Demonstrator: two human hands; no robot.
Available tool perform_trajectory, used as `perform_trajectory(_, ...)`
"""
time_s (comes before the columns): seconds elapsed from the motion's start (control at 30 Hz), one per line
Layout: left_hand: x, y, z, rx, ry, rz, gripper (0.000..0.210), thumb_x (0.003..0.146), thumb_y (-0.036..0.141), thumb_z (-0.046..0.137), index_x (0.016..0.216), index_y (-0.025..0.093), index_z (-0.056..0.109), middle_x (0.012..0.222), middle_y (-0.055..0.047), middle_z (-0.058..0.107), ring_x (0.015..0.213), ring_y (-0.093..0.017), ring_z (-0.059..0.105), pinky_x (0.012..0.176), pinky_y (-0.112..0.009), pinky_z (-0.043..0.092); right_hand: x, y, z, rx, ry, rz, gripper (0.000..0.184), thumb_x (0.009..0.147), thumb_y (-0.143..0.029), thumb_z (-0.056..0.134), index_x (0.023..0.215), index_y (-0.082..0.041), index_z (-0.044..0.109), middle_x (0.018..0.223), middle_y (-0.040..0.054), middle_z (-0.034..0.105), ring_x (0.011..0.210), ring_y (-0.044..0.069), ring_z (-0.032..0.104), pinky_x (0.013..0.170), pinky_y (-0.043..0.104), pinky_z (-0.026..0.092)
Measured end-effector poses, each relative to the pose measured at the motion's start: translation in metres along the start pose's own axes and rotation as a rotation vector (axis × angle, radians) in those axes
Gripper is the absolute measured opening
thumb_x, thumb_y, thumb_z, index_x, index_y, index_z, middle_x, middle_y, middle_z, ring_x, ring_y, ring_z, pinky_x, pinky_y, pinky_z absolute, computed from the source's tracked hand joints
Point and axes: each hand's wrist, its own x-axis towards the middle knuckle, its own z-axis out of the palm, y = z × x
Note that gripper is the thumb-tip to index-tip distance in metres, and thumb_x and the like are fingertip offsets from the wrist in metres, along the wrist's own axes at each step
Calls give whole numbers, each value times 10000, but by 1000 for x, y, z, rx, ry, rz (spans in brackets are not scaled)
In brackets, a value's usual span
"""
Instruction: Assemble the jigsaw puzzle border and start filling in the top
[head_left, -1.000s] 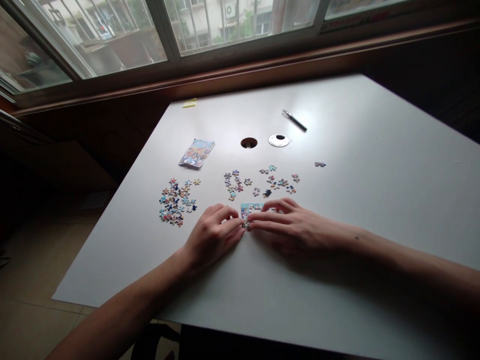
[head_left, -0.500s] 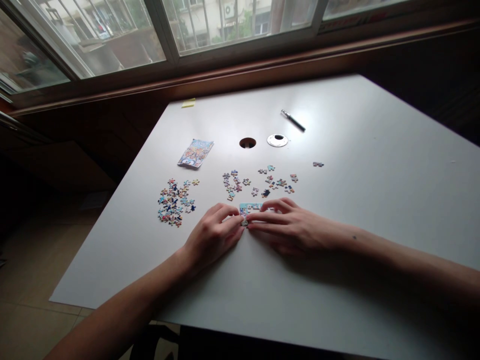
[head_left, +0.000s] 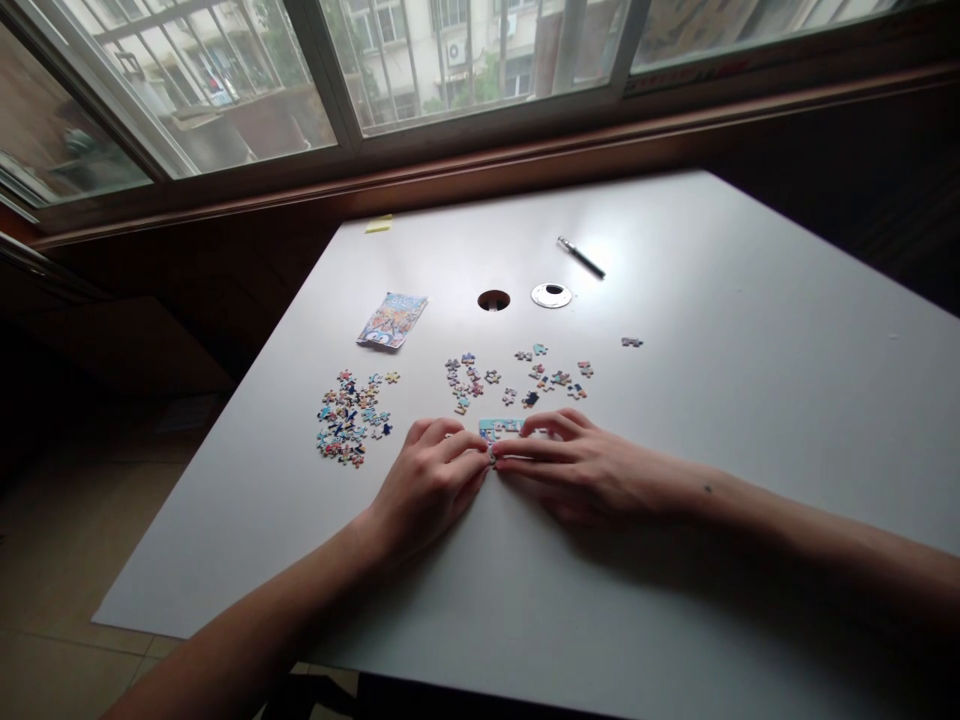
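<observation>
Since I'm watching from afar, here's my view: a heap of puzzle pieces [head_left: 346,425] far left, then a colourful packet [head_left: 392,320] further back. The left hand [head_left: 431,475] has its fingers curled together by a small piece [head_left: 492,458]; the part-built puzzle [head_left: 492,425] sits just past the fingertips. The right hand [head_left: 581,460] partly covers it, fingers stretched, slightly spread. Can't tell if either's gripping anything.

Wht table [head_left: 720,390] w/ jigsaw pcs [head_left: 349,418]

Bare hands [head_left: 431,470], dark spot [head_left: 707,489] on right forearm [head_left: 795,525]
</observation>
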Motion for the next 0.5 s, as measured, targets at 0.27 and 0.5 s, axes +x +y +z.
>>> perform_trajectory(0.27,-4,-2,3,-6,-42,7,164,937,163,572,1060,220,664,1094,-39,700,1058,-221,574,946,-411,403,0,1,-2,49,11,5,633,901,-279,556,1511,-221,396,1490,72,510,1288,287,403,1045,456,349)
perform_trajectory(0.5,-2,2,0,34,-133,15,138,929,223,561,1039,214,644,1172,-65,644,1136,-260,531,980,-440,369,3,3,-16,337,130,-8,531,893,-259,586,1414,-219,493,1419,118,560,1261,240,499,1055,430,403)
